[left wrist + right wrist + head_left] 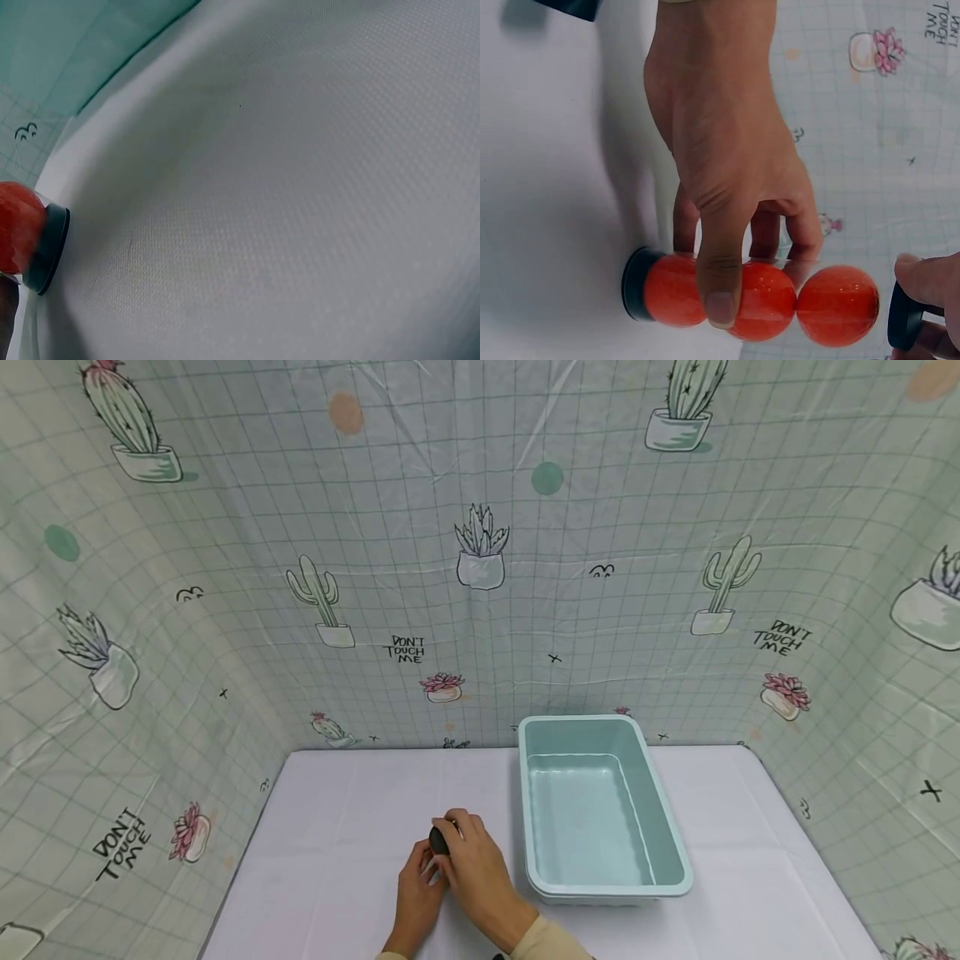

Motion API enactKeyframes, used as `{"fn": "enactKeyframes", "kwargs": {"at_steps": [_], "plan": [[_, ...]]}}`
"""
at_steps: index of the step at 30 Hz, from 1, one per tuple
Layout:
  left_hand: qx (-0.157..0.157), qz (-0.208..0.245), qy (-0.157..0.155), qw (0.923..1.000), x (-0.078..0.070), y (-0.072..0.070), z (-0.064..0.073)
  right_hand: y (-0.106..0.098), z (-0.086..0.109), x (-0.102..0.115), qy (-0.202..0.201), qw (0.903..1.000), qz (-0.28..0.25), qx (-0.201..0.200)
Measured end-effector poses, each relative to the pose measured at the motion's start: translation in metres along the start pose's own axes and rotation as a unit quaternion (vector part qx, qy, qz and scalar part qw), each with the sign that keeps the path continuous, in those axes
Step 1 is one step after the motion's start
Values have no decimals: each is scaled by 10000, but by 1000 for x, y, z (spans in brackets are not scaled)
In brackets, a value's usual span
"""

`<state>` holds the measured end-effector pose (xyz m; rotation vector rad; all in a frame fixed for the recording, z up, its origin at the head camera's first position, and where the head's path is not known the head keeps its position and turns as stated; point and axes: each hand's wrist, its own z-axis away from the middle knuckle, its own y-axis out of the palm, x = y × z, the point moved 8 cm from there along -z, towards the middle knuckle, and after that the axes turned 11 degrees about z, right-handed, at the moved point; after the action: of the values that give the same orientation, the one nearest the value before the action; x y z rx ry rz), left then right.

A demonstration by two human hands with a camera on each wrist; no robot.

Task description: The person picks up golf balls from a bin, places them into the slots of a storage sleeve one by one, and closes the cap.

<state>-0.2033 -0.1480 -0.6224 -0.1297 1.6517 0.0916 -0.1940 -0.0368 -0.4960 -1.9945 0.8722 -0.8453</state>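
A clear tube with three red balls [838, 306] inside stands upright on the white table, its dark base [635, 285] down. My left hand [418, 897] grips the tube's middle, thumb on the near side and fingers round the far side. Above the tube, my right hand [480, 868] pinches a round black lid [905, 315] between thumb and fingers. A small gap shows between lid and top ball; whether the lid touches the clear rim I cannot tell. At the left wrist view's edge, one red ball [19, 227] and the base [49, 250] show. From the head, the hands hide most of the tube.
A light blue-green plastic basin [531, 827] stands on the table [330, 827] to the right of the hands. A cactus-print cloth [420, 602] hangs behind and along both sides. Part of a dark object [568, 6] pokes into the right wrist view's top left corner.
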Motion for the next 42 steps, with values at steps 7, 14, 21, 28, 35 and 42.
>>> {"fn": "enactKeyframes", "kwargs": {"at_steps": [7, 14, 21, 28, 35, 42], "plan": [[-16, -112, -30, 9999, -1, 0, 0, 3, -1, -1, -10, 9999, -75, 88], [64, -204, 22, 9998, 0, 0, 0, 0, -4, 3, -265, 9994, 33, -201], [71, -346, -21, 9994, 2, 0, 0, 1, -7, 6, -455, 9983, 297, -218], [19, -482, -179, 9987, 3, -1, -1, 6, -8, 4, -390, 9989, 260, -32], [-2, -440, -190, 9989, 2, -1, -1, 10, -9, 1, -305, 9989, 335, 117], [-6, -256, -127, 9996, 1, -1, -1, 8, -9, 0, -306, 9988, 361, 140]]}}
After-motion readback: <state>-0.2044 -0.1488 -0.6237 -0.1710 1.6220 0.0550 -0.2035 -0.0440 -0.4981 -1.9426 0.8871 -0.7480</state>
